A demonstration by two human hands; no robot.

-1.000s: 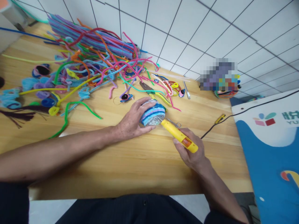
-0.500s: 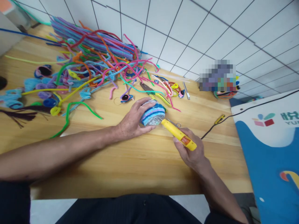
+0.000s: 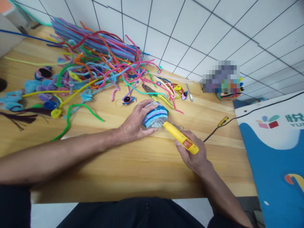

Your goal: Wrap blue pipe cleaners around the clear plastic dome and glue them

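My left hand (image 3: 136, 122) is curled round a small ball (image 3: 154, 115) wound in blue, light-blue and lilac stripes, its near end greyish. The ball rests on or just above the table; I cannot tell which. In my right hand (image 3: 196, 150) is a yellow hot glue gun (image 3: 180, 136), its tip against or very close to the ball's greyish end. A black cord (image 3: 211, 134) runs off to the right from behind that hand. Just beyond the ball lie pliers (image 3: 163, 98) with yellow-green handles, partly under a pink pipe cleaner.
A bundle of pipe cleaners (image 3: 95, 41) lies along the tiled wall, with a tangle of loose ones before it. A craft knife (image 3: 189, 92) and small eye-like pieces (image 3: 128, 99) lie behind the ball. On the right hangs a blue and white banner (image 3: 268, 158).
My right hand and the glue gun have shifted very slightly left and down. My left hand and the ball are practically still.
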